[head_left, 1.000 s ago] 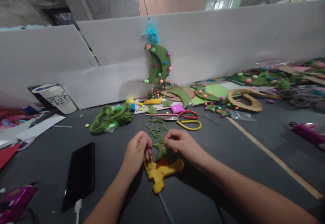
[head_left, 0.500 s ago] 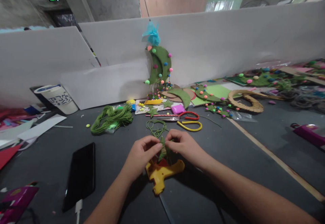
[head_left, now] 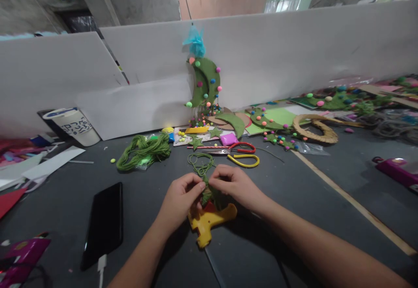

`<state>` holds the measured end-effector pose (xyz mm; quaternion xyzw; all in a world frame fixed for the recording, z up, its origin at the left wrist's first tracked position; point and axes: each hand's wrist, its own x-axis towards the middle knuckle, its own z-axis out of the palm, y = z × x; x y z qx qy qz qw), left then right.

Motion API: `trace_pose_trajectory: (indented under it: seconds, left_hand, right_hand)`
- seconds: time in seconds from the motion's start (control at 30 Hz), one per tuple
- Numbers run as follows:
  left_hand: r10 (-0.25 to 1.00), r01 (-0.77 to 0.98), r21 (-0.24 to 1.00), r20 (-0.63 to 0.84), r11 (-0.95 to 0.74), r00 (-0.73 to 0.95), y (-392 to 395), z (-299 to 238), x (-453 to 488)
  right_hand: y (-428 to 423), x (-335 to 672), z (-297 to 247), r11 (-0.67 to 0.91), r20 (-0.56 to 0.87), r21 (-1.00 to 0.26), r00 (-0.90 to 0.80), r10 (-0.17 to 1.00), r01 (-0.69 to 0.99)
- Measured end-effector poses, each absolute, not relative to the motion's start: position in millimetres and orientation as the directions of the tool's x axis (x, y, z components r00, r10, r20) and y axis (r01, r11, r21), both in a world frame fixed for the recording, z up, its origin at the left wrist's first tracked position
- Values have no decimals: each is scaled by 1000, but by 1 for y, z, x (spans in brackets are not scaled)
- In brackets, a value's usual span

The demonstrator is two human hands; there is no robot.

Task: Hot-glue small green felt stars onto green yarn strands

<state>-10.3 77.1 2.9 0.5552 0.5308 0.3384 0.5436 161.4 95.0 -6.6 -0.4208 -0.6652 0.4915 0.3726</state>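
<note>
A small green star (head_left: 206, 195), wrapped in yarn, is pinched between my two hands at the middle of the table. My left hand (head_left: 183, 195) grips its left side with thumb and fingers. From the right, my right hand (head_left: 237, 187) closes thumb and forefinger on its upper part; whether a yarn end is also in that pinch is hidden. Just below the star lies a yellow glue gun (head_left: 210, 223) with a glue stick (head_left: 214, 265) at its back end. A loose loop of green yarn (head_left: 200, 162) lies right beyond my fingertips.
Scissors (head_left: 244, 161) with red and yellow handles lie beyond my right hand. A green yarn skein (head_left: 143, 151) is at the left, near a black phone (head_left: 103, 227) on a white cable. A decorated green crescent (head_left: 214, 77) stands against the white board (head_left: 277, 57).
Both hands have shifted slightly left with the star, which is now more covered by the fingers. The glue gun and the other things on the table stay put.
</note>
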Motion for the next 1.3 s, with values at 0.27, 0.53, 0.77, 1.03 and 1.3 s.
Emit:
trace_pose_trajectory:
  seconds: [0.27, 0.53, 0.77, 1.03, 1.3]
  left_hand:
    - [978, 123, 975, -195, 184, 81, 87, -4, -20]
    - [961, -8, 974, -221, 226, 168, 85, -1, -21]
    - [875, -136, 902, -345, 409, 340, 80, 5, -18]
    - [945, -114, 952, -259, 285, 199, 84, 5, -20]
    - [973, -43, 976, -206, 212, 106, 87, -3, -22]
  right_hand:
    - [100, 164, -6, 30, 34, -999, -266, 963, -18]
    - [97, 160, -15, -64, -47, -998, -473, 880, -21]
    - [95, 162, -9, -111, -58, -988, -423, 904, -103]
    - [97, 165, -5, -109, -44, -978, -336, 941, -177]
    - [100, 168, -7, -76, -16, -975, -275, 961, -208]
